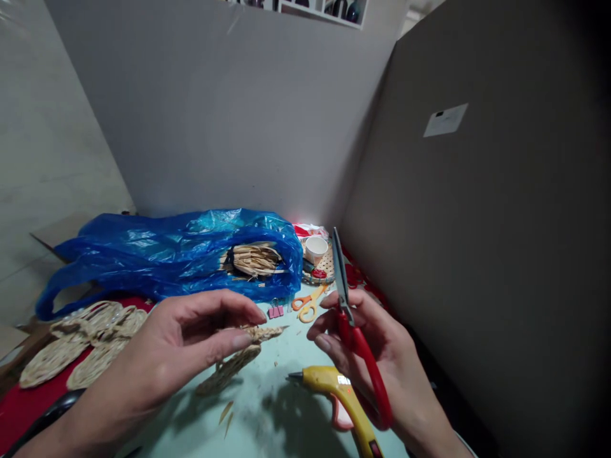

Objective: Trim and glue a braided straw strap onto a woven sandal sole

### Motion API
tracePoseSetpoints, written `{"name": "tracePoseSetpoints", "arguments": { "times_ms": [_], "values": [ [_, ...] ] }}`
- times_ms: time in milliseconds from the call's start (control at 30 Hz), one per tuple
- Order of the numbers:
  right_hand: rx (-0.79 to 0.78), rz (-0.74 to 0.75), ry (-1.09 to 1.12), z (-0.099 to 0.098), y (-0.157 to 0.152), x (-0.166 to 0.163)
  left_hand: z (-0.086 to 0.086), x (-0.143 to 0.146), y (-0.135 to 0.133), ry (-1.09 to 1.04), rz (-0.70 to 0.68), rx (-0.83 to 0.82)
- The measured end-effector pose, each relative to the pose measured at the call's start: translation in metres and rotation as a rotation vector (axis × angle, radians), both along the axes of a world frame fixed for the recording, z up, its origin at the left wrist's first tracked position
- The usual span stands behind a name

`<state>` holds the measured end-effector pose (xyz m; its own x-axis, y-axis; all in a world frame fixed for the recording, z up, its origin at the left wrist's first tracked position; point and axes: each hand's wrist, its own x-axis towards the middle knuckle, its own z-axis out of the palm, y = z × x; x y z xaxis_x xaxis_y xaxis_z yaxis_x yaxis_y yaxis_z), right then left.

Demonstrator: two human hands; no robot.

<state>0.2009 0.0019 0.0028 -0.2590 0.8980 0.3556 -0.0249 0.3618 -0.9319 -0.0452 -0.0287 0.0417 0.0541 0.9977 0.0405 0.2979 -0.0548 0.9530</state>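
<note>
Between the thumb and fingers of my left hand (191, 337) is a braided straw piece (229, 369), its pointed tip sticking out to the right. The fingers cover part of it. My right hand (377, 356) holds red-handled scissors (365, 356), with the blades upright and together. Below that hand, a yellow glue gun (329, 381) lies on the pale green table (267, 413), its nozzle toward the left. Two thin straw scraps (226, 416) rest on the table under the braided piece.
A blue plastic bag (157, 254) with a straw bundle (252, 259) lies at the back. Woven straw shapes (62, 356) rest on red material at left. Orange-handled scissors (308, 304), a pink binder clip (275, 311) and a white cup (316, 248) are behind the hands. A grey partition (468, 242) stands right.
</note>
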Motion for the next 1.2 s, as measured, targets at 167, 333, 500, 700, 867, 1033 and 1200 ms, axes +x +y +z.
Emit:
{"name": "tracePoseSetpoints", "arguments": {
  "times_ms": [167, 333, 500, 700, 867, 1033, 1200],
  "values": [
    [-0.071, 0.039, -0.054, 0.011, -0.004, -0.007, -0.004, -0.001, -0.002, 0.103, 0.039, 0.094],
    [-0.070, 0.071, -0.049, 0.014, -0.009, -0.013, -0.004, 0.006, -0.005, 0.088, 0.068, 0.149],
    [-0.051, 0.072, -0.037, 0.013, -0.010, -0.016, -0.009, 0.009, -0.009, 0.169, 0.127, 0.264],
    [-0.082, 0.090, 0.030, 0.014, -0.014, -0.030, -0.021, 0.020, -0.012, 0.315, 0.165, 0.509],
    [0.072, 0.002, -0.084, 0.010, -0.019, -0.038, -0.022, 0.026, -0.015, 0.366, 0.238, 0.669],
    [0.033, 0.002, -0.062, 0.012, -0.017, -0.041, -0.025, 0.022, -0.015, 0.387, 0.194, 0.651],
    [-0.332, 0.104, 0.111, 0.022, -0.010, -0.041, -0.027, 0.020, -0.016, 0.363, 0.180, 0.602]
  ]
}}
